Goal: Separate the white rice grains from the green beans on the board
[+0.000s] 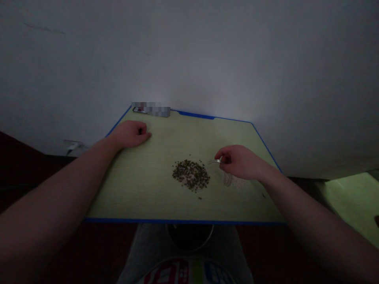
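Note:
A pale green table (148,181) with a blue edge stands against a white wall. On it lies a small heap of dark green beans (191,174). My right hand (241,161) is curled round the rim of a clear glass cup (227,175), which lies tipped on the table just right of the heap. My left hand (130,134) rests as a loose fist on the far left part of the table, with nothing visible in it.
A blurred small object (151,109) lies at the table's far edge by the wall. A dark round bowl (189,236) sits below the table's near edge, between my knees. Another green surface (349,201) shows at the right.

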### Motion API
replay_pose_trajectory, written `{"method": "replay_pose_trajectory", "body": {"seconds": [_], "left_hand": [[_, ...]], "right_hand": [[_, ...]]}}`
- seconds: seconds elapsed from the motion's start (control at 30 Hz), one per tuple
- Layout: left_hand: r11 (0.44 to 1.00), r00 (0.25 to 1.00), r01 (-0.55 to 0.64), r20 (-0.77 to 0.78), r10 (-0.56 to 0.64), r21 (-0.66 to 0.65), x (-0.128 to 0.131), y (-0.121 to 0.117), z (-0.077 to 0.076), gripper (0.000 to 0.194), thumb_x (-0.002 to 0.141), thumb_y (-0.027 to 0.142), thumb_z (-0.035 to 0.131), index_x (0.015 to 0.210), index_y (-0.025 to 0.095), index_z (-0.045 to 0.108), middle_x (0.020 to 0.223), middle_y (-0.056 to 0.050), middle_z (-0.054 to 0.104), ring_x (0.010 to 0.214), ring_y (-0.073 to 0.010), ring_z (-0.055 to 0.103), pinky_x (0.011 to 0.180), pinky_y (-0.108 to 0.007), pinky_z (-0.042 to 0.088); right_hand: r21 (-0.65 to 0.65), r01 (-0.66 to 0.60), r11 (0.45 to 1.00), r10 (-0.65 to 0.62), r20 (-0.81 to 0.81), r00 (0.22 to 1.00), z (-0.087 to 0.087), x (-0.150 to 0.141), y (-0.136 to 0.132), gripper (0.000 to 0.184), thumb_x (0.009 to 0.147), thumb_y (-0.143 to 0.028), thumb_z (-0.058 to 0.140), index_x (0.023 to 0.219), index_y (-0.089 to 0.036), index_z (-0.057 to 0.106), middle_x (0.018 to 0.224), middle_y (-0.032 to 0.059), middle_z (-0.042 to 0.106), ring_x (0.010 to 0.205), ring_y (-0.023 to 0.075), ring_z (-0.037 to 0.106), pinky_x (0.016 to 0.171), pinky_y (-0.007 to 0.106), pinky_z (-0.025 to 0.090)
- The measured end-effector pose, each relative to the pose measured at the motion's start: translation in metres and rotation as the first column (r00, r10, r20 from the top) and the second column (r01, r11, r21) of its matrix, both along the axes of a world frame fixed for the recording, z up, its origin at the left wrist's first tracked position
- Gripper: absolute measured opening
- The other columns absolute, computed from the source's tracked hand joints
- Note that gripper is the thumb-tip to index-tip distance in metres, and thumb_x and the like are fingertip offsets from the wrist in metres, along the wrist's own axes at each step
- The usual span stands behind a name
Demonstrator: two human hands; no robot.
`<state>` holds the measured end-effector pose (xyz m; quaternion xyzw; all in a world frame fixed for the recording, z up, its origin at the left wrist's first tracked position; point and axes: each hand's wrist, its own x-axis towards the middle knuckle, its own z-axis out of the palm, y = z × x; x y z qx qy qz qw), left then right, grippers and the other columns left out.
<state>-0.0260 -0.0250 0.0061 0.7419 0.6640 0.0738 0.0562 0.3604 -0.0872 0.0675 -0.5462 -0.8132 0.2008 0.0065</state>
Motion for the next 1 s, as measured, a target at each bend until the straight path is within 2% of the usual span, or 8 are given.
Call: {"method": "replay_pose_trajectory", "body": {"seconds": [0.4,0.7,1.0], "left_hand": [[1.000,1.000,0.009,0.015,-0.009,0.004,0.000,0.000,0.000,0.037,0.078,0.057,0.047,0.072,0.022,0.057,0.064,-0.004,0.054,0.067,-0.0200,0.051,0.066,-0.033,0.034],[1.000,1.000,0.005,-0.004,-0.005,0.001,0.002,-0.001,0.003,0.037,0.079,0.058,0.044,0.071,0.022,0.052,0.065,-0.004,0.053,0.065,-0.0186,0.048,0.065,-0.033,0.033],[1.000,1.000,-0.004,-0.004,0.004,0.003,0.001,0.000,0.001,0.038,0.078,0.058,0.044,0.072,0.022,0.055,0.066,-0.004,0.054,0.066,-0.0190,0.049,0.065,-0.033,0.033]], "right_hand": [[-0.099,0.031,0.995,-0.039,-0.076,0.996,-0.011,0.022,-0.029,0.027,0.078,-0.005,0.062,0.094,-0.021,0.074,0.069,-0.0005,0.073,0.063,0.0188,0.068,0.060,0.029,0.047],[-0.077,0.025,0.997,-0.032,-0.096,0.995,-0.012,0.015,-0.028,0.031,0.074,-0.001,0.062,0.097,-0.018,0.076,0.070,0.0002,0.073,0.062,0.0172,0.065,0.059,0.028,0.045],[-0.051,0.045,0.998,-0.048,-0.058,0.997,-0.013,0.014,-0.022,0.032,0.076,-0.002,0.063,0.102,-0.016,0.077,0.074,0.0007,0.074,0.066,0.0165,0.067,0.061,0.027,0.044]]}}
